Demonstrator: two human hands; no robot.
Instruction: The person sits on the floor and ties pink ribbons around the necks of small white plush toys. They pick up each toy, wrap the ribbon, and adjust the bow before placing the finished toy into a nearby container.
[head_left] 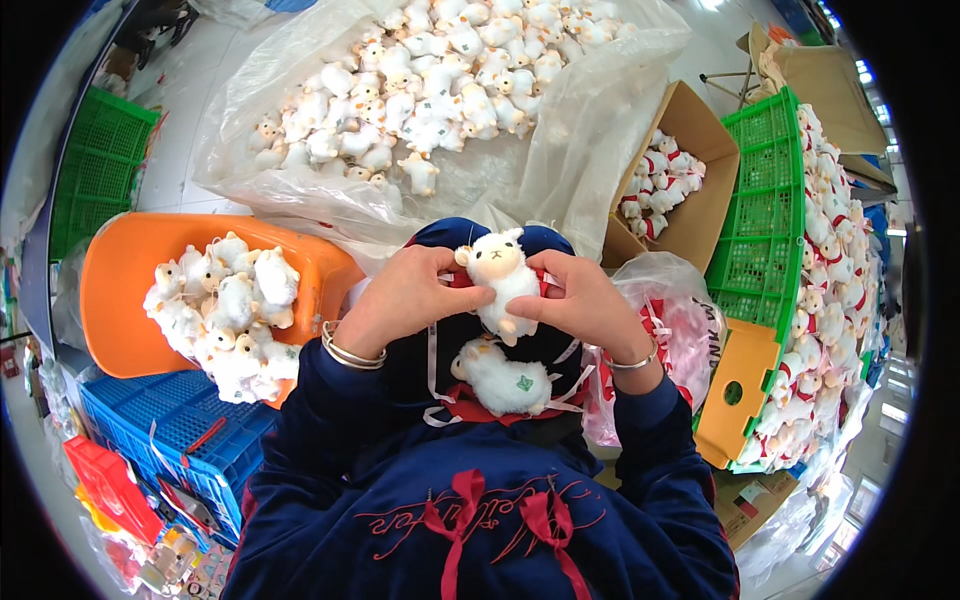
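At my far left stands a green lattice crate (100, 170), and nearer me a blue crate (130, 410) of stiff, perforated plastic. Beside it is a smooth, curved orange chair (115, 290), its seat heaped with fluffy white toys (225, 300). My left hand (415, 295), metal bangles (350, 352) at its wrist, is clamped on a white plush sheep (500, 262), the thumb pressed across its front. Ahead, a crinkled, translucent plastic sheet (585, 140) carries a loose mound of soft, rounded toys (430, 95).

The plush sheep is above my lap, upright and facing up at me, with a smooth cream muzzle and fuzzy body; red fabric (544, 281) shows next to it. Just below, a second sheep (500, 378) lies on its side, a flat green patch on its fleece, with more red cloth and thin white ribbons around it.

My right hand (580, 300) grips the held sheep from the other side, thumb against its body. Beyond that wrist sit a filmy clear bag (655, 275) with red and white inside, an open cardboard box (698, 115) of red-trimmed toys, a green mesh crate wall (762, 200) and, rightmost, a tall bank of red-and-white plush (830, 270).
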